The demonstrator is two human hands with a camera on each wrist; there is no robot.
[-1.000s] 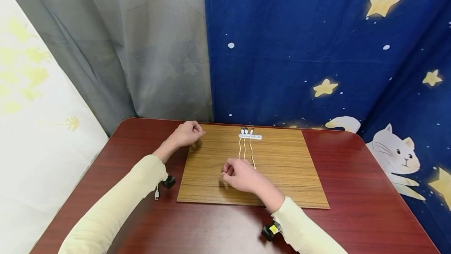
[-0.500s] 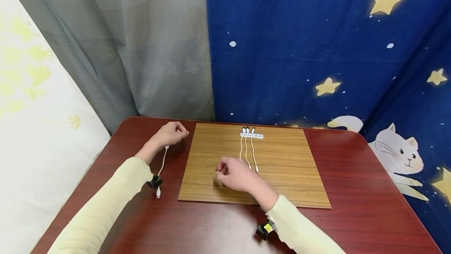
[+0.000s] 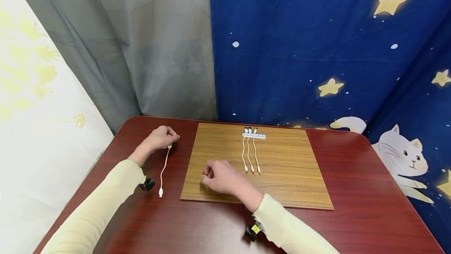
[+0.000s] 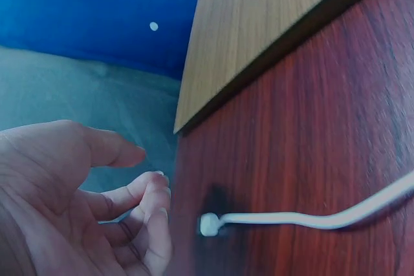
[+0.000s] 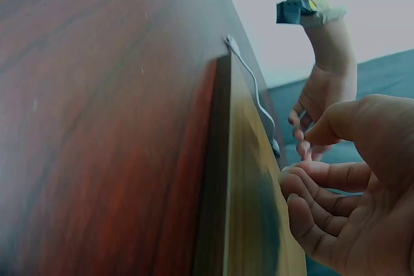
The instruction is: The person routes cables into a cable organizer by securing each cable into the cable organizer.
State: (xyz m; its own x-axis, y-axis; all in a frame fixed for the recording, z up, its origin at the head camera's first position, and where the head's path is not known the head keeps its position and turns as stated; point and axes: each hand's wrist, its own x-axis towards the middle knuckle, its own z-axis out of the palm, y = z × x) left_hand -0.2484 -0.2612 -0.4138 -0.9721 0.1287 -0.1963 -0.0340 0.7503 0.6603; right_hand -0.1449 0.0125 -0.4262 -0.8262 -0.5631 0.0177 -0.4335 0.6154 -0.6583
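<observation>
My left hand (image 3: 160, 138) hovers over the table, left of the wooden board, with its fingers loosely bent and nothing in them. A short white USB cable (image 3: 163, 172) lies just below it; in the left wrist view the cable's plug (image 4: 209, 225) rests apart from the fingertips. Above the board's left part is my right hand (image 3: 222, 176), fingers also loosely curved and holding nothing. Three white cables (image 3: 243, 152) run side by side down the board from a pale cable clip strip (image 3: 260, 136), their lower plugs on the wood.
The wood-grain board (image 3: 292, 175) lies on a dark red table (image 3: 356, 191), its edge slightly raised. Behind stand a grey curtain (image 3: 169, 50) and a blue star-patterned curtain (image 3: 275, 70). A black wrist camera (image 3: 147, 184) sits under the left forearm.
My left hand has moved left, off the board's corner to beside the loose cable. The right hand has shifted left, uncovering the lower ends of the three cables.
</observation>
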